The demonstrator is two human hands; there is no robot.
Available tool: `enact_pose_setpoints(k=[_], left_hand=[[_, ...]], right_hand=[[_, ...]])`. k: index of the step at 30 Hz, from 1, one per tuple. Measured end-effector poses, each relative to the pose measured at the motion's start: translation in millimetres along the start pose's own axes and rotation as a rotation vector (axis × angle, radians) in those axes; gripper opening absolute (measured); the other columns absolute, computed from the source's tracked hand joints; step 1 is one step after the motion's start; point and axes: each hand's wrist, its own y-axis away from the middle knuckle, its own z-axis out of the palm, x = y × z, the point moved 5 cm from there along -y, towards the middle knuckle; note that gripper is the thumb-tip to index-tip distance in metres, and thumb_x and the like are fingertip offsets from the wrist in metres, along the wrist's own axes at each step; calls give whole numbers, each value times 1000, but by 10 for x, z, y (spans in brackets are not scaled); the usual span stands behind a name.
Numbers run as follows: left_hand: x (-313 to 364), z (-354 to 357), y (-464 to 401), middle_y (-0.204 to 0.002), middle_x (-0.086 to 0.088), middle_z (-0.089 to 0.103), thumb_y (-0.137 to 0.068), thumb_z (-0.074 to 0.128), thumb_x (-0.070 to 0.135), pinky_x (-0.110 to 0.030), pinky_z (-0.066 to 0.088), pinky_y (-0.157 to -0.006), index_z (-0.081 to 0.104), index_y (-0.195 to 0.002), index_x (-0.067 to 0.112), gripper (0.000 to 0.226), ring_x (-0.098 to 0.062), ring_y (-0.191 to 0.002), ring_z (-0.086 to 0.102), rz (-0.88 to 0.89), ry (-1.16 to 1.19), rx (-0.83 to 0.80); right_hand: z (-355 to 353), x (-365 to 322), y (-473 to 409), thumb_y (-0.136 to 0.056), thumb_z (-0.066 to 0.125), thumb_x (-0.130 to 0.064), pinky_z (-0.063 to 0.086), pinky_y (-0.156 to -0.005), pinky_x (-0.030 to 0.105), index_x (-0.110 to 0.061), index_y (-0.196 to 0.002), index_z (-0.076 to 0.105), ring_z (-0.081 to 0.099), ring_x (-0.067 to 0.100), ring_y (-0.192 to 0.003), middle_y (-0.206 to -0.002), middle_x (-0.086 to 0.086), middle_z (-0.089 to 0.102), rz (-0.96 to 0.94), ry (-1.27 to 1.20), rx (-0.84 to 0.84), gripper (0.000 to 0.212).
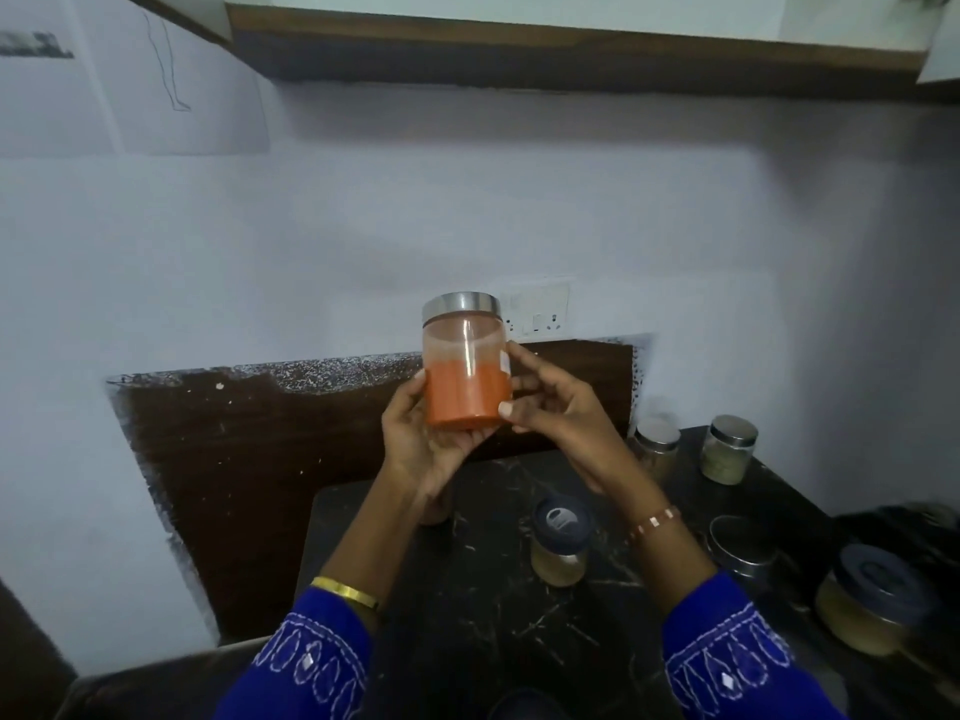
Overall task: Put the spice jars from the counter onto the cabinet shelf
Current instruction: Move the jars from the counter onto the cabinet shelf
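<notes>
A clear jar of orange powder (465, 371) with a steel lid is held upright in the air in front of the wall, above the counter's back edge. My left hand (421, 439) cups its base and left side. My right hand (550, 407) grips its right side with fingers and thumb. Several other spice jars stand on the black counter (493, 615): a blue-lidded one (560, 543) in the middle, two steel-lidded ones (727, 448) at the back right, one (740, 545) nearer, and a wide blue-lidded jar (872, 600) at the right edge. The cabinet's underside (519, 49) spans the top.
A wall socket (537, 311) sits just behind the raised jar. A dark brown backsplash panel (260, 459) runs behind the counter. Another brownish jar (435, 506) is partly hidden behind my left wrist. An open cabinet door edge (940, 49) shows at top right.
</notes>
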Motion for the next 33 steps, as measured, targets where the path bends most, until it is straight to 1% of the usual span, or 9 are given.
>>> enact_pose_setpoints(k=[4,7,9,15,20,23,26,29,33], left_hand=[[-27,41,-18,-95,-17,72,-76,45,65,-38,59,-74,53,-118,9,70,-28,-87,70,-25,4,18],[-17,56,-29,-97,-16,73,-47,74,66,-36,59,-71,53,-117,11,92,-28,-88,72,-40,-52,-17],[1,-10,-58,-102,-13,72,-42,76,68,-34,59,-72,51,-123,13,100,-24,-92,71,-37,-126,5],[93,-115,-129,-113,-13,63,-92,26,56,-33,57,-79,42,-136,10,66,-23,-98,64,-6,-270,32],[44,14,-184,-100,-11,66,-99,20,41,-30,59,-68,50,-125,8,52,-22,-89,65,-34,-259,119],[30,133,-243,-99,-10,66,-100,23,35,-30,59,-64,52,-120,11,43,-22,-89,65,-18,-246,139],[47,239,-328,-97,-9,67,-101,22,35,-30,59,-64,54,-118,11,43,-21,-85,67,11,-284,157],[88,398,-436,-100,-8,66,-101,21,36,-35,57,-71,51,-123,12,44,-22,-89,65,41,-401,199],[463,684,-625,-98,-9,65,-100,18,44,-39,56,-81,58,-92,22,47,-25,-91,65,303,-768,364]], right_hand=[[49,18,-58,-79,70,-12,49,-68,16,-17,-133,48,57,14,-84,-93,5,62,-5,-27,154,58],[76,23,-88,-78,71,-20,49,-76,21,-17,-128,53,56,19,-89,-96,10,59,20,21,160,53],[93,-8,-77,-78,71,-20,49,-77,20,-15,-127,54,57,15,-88,-95,8,58,10,44,156,52],[210,45,5,-76,73,-17,50,-73,18,-23,-136,43,53,9,-83,-102,0,60,-67,95,265,67],[261,-91,38,-74,76,-22,48,-71,8,-32,-137,35,53,10,-96,-113,2,54,-210,241,408,76],[179,-195,-16,-76,74,-23,48,-76,9,-39,-132,35,53,14,-105,-113,-2,53,-239,273,380,70],[45,-222,-98,-78,72,-17,47,-68,1,-25,-141,34,54,1,-95,-114,-1,56,-178,150,303,74],[-74,-290,-208,-79,70,-18,52,-72,8,-21,-140,37,56,0,-97,-120,-1,58,-115,32,220,70],[-239,-525,-466,-81,68,-24,52,-73,11,-24,-138,39,55,4,-100,-120,-6,53,-145,-1,227,64]])
